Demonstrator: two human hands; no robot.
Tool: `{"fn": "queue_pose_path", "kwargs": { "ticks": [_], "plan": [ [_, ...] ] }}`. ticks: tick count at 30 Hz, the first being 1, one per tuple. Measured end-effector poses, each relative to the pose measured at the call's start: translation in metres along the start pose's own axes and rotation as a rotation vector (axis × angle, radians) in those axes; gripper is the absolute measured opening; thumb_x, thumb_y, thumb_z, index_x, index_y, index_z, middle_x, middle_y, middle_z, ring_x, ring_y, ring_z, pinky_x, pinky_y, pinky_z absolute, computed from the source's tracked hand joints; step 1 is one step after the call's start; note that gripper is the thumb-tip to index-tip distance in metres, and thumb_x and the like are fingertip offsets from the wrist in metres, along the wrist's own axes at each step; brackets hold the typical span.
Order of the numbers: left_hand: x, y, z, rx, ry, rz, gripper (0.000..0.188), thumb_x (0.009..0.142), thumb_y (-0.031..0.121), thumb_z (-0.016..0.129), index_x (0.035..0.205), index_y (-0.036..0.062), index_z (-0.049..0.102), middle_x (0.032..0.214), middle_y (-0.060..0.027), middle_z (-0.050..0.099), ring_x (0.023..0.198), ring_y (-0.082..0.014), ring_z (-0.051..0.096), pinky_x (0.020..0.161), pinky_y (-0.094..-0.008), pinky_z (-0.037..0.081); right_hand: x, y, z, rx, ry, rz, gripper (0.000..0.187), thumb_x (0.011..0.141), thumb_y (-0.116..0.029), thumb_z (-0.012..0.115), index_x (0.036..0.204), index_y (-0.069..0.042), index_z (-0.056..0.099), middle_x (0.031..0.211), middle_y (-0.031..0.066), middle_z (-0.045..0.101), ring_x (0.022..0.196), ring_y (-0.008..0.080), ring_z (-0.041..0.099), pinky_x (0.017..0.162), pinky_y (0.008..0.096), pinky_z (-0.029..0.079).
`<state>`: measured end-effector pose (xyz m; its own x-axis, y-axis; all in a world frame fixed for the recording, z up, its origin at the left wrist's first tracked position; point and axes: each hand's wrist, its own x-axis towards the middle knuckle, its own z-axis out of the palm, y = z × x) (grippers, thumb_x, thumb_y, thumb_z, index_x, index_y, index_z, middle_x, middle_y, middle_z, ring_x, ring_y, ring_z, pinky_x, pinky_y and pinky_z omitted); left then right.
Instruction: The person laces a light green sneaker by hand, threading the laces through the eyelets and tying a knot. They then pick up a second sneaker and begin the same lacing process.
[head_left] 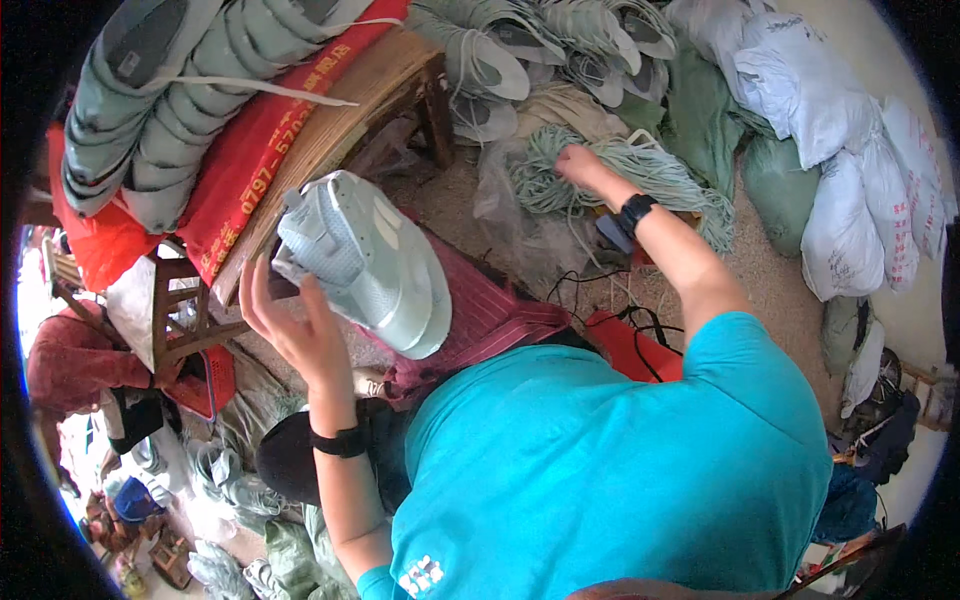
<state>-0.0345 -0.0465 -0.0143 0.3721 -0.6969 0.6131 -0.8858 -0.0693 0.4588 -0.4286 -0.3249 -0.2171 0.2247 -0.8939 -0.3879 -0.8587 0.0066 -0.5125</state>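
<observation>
My left hand (290, 325) holds a pale green sneaker (365, 262) up by its heel end, sole side turned toward me, above a maroon plastic stool (485, 315). My right hand (578, 165) reaches forward into a tangled bundle of pale green laces (665, 175) lying on the floor, fingers closed around some strands. Both wrists wear black bands. My teal shirt fills the lower middle of the view.
A row of matching green sneakers (150, 120) lies stacked on a red cloth (250, 150) over a wooden bench at upper left. More sneakers (540, 45) are piled at the top. White and green sacks (830, 150) stand at right. Another person in red (70, 365) sits at far left.
</observation>
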Motion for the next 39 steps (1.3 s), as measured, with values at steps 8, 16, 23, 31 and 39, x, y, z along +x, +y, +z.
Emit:
{"fn": "queue_pose_path", "kwargs": {
  "ticks": [8,16,23,31,39],
  "plan": [
    [0.002,0.087,-0.026,-1.18,-0.717,-0.354,0.079,0.088,0.016,0.073,0.151,0.0024,0.027,0.135,-0.0146,0.051,0.096,-0.0177,0.063,0.081,-0.0291,0.051,-0.205,-0.252,-0.043,0.33,-0.11,-1.031,0.01,0.089,-0.009,0.065,0.097,-0.004,0.061,0.082,0.0074,0.065,0.073,0.0197,0.064,0.065,0.0321,0.051],
    [-0.011,0.071,-0.053,-1.279,-0.907,-0.588,0.028,0.105,0.021,0.05,0.107,-0.0005,0.067,0.083,0.0021,0.058,0.078,-0.0058,0.049,0.072,-0.0217,0.042,-0.223,-0.283,-0.085,0.489,0.102,-0.949,0.012,0.095,0.0,0.056,0.104,-0.005,0.061,0.082,-0.0053,0.055,0.069,0.0002,0.046,0.059,0.0184,0.037],
    [-0.019,0.021,-0.083,-0.989,-0.639,-0.307,0.032,0.101,0.027,0.052,0.087,0.0044,0.07,0.087,-0.0001,0.056,0.091,-0.0147,0.047,0.083,-0.0292,0.038,-0.134,-0.231,-0.107,-0.047,0.694,-0.794,0.015,0.091,-0.01,0.057,0.105,-0.01,0.063,0.091,0.01,0.071,0.078,0.0289,0.069,0.066,0.0388,0.053],
    [-0.025,0.037,-0.081,-1.166,-0.721,-0.585,0.025,0.102,0.022,0.052,0.097,0.0022,0.067,0.079,-0.0013,0.057,0.074,-0.0085,0.052,0.068,-0.0245,0.043,-0.104,-0.211,-0.095,-0.683,0.38,-0.668,0.023,0.087,-0.011,0.058,0.107,-0.003,0.063,0.103,0.0167,0.066,0.1,0.0374,0.062,0.087,0.0448,0.05],
    [-0.012,0.058,-0.054,-0.735,-0.598,-0.338,0.019,0.096,0.018,0.06,0.096,-0.0003,0.065,0.07,-0.0115,0.058,0.064,-0.0169,0.058,0.06,-0.0325,0.047,-0.224,-0.31,-0.034,0.494,-0.654,-0.875,0.025,0.102,-0.011,0.048,0.122,0.001,0.056,0.108,0.0057,0.064,0.102,0.0119,0.059,0.09,0.0281,0.048]
  ]
}}
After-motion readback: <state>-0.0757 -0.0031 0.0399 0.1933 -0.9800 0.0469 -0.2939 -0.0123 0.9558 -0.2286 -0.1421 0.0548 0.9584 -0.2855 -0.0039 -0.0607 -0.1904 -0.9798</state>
